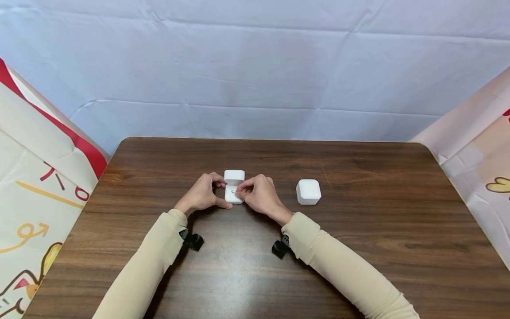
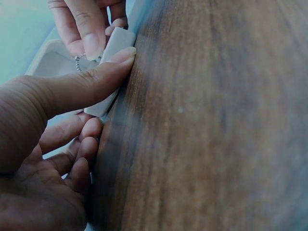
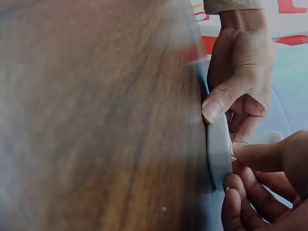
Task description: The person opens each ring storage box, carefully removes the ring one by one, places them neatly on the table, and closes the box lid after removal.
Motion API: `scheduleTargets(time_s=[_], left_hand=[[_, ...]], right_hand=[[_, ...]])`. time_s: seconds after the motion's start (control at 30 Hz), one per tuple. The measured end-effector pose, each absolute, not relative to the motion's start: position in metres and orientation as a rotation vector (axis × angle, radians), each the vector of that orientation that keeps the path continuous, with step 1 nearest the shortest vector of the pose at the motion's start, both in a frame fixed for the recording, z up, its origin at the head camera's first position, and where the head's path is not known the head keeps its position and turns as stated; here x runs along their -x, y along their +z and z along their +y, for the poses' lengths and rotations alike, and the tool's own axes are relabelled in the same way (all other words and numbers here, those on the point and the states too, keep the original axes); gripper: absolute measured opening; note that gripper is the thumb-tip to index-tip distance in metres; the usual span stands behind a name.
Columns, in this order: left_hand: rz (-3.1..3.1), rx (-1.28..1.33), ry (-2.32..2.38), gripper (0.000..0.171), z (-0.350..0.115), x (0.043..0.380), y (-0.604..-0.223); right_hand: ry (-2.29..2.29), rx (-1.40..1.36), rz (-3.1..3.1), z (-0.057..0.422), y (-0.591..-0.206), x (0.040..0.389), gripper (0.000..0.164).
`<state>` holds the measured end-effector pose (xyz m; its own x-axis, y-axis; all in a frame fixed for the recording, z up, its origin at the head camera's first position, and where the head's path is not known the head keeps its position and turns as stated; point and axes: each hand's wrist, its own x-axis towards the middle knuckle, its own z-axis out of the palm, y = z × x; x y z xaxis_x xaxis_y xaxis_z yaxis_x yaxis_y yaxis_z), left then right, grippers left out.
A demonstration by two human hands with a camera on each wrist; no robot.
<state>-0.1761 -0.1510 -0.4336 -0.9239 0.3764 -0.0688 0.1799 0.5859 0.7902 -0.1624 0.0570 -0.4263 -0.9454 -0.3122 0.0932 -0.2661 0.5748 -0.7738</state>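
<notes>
At the left edge of the head view, a white printed cloth with a red band [image 1: 24, 155] is seen; to the right of it, the brown bench [image 1: 378, 190] is spread across the lower part of the frame; from the lower left, a cream sleeve [image 1: 139, 266] is extended, and a small black device [image 1: 194, 241] is worn at its cuff.

Near the middle of the frame, the white box with raised lid [image 1: 234, 177] is gripped by the left hand [image 1: 201, 193]; its thumb is laid along the near side of the base, and its other fingers are bent around the left side; the ring [image 2: 78, 63] is located over the base of this box, and it is pinched by the fingers of the right hand [image 1: 261, 196]; whether the ring is touched by the box cannot be told.

Right of centre, a closed white box [image 1: 308, 192] is placed on the bench, apart from both hands; at the right edge, another printed cloth [image 1: 486, 164] is hung.
</notes>
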Motion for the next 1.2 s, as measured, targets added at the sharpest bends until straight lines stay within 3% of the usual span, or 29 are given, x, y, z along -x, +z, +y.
scheduleTargets(time_s=[0.3, 0.87, 1.2], left_hand=[[2.591, -0.491, 1.257, 0.052, -0.151, 0.176, -0.435], [2.584, -0.48, 1.264, 0.051, -0.15, 0.176, -0.433], [2.585, -0.485, 1.277, 0.05, -0.15, 0.177, -0.435]], right_hand=[[-1.392, 0.492, 2.711, 0.063, -0.425, 0.161, 0.006], [-1.148, 0.883, 2.569, 0.067, -0.421, 0.122, 0.013], [-1.098, 0.892, 2.595, 0.063, -0.425, 0.119, 0.013]])
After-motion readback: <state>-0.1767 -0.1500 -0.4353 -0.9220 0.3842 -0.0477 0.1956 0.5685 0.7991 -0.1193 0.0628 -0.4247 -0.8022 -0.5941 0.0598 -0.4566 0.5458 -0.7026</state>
